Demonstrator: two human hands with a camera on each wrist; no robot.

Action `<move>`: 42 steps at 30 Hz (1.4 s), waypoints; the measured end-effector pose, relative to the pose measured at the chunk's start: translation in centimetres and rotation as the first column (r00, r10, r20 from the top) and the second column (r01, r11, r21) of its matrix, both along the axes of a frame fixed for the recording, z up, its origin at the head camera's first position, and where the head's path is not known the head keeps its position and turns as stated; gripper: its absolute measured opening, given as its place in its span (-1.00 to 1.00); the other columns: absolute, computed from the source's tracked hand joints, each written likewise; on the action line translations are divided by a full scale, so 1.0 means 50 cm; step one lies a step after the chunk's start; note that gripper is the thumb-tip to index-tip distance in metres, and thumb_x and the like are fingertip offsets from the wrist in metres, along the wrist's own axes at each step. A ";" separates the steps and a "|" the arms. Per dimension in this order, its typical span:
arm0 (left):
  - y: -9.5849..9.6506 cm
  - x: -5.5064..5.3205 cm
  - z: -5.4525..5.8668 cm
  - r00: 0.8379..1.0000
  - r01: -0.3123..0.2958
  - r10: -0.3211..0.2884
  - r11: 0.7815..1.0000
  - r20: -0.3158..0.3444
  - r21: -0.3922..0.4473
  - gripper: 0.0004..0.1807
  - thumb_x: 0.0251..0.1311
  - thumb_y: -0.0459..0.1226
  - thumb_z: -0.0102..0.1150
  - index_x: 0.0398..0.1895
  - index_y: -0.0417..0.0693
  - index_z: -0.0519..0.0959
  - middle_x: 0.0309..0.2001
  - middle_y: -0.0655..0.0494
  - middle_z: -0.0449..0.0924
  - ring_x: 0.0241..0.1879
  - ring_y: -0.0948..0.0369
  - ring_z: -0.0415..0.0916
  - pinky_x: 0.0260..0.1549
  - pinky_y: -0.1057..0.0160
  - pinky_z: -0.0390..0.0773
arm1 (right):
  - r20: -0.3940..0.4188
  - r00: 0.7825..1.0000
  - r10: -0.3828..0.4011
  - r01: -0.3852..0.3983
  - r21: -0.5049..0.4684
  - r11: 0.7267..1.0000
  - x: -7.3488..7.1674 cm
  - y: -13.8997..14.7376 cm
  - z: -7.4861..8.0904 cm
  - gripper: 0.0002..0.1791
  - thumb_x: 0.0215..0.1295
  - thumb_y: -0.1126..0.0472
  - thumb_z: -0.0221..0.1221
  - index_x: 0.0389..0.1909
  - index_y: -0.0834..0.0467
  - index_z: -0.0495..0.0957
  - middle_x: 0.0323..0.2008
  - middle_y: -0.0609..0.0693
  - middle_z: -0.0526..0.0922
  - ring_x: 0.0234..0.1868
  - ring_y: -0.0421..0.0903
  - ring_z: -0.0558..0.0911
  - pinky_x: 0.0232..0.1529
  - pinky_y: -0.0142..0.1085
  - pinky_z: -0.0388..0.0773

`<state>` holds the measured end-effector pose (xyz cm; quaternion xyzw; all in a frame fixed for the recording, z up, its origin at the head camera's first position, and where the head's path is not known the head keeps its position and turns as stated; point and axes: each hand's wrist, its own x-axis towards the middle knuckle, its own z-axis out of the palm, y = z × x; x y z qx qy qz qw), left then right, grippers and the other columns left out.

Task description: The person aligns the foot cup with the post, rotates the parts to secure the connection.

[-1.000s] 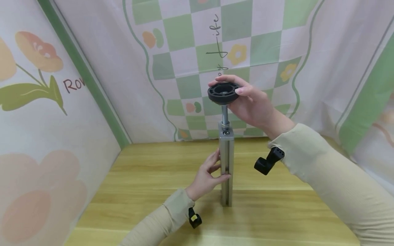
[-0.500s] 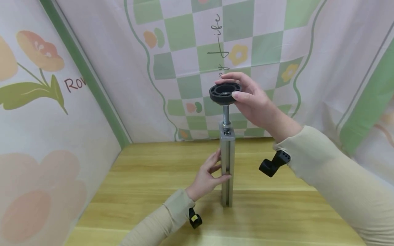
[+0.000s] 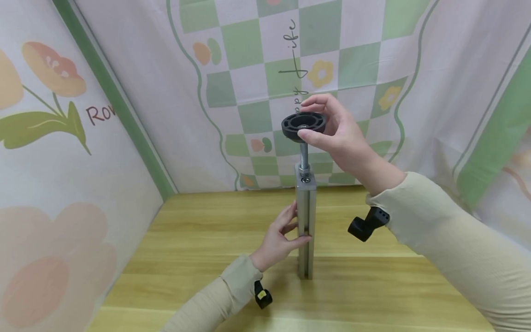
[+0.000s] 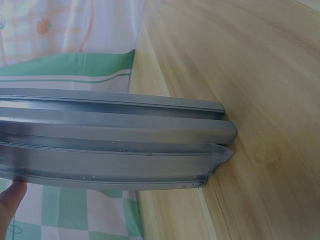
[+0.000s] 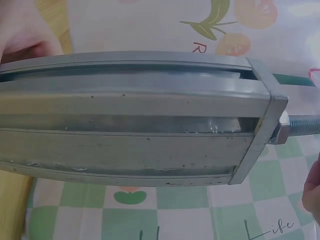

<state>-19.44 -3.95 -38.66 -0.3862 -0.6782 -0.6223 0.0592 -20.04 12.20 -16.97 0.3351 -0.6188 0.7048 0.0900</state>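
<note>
An aluminium profile [image 3: 305,221] stands upright on the wooden table, its lower end on the tabletop. A metal end plate [image 5: 267,107] caps its top, and a hex nut [image 5: 283,128] sits just beyond the plate on a threaded rod [image 3: 304,156]. At the top of the rod is a black round levelling foot [image 3: 290,131], hollow side up. My left hand [image 3: 279,240] grips the profile about halfway up, thumb across the near side. My right hand [image 3: 342,136] holds the foot by its rim, thumb at the front and fingers behind. Its fingertips are partly hidden.
The wooden table [image 3: 186,276] ends at a patterned cloth backdrop [image 3: 244,83] behind the profile. Another flowered cloth [image 3: 62,175] borders the left side. Each wrist carries a small black camera mount, the right one [image 3: 368,224] hanging below the sleeve.
My right hand's thumb has slid left along the front of the foot's rim, while its fingers shifted right behind it. My left hand and the profile stay in place.
</note>
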 end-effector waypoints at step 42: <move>0.000 0.002 -0.004 1.000 0.009 -0.008 1.000 0.013 -0.012 -0.04 0.07 -0.57 0.23 0.48 0.01 -0.03 0.32 -0.21 0.18 0.21 -0.09 0.31 0.17 0.14 0.47 | 0.017 0.991 0.132 -0.130 -0.083 0.988 -0.019 -0.001 0.007 -0.73 0.35 0.07 -0.13 -0.05 0.13 0.32 -0.24 -0.03 0.43 -0.26 -0.17 0.51 0.09 -0.31 0.32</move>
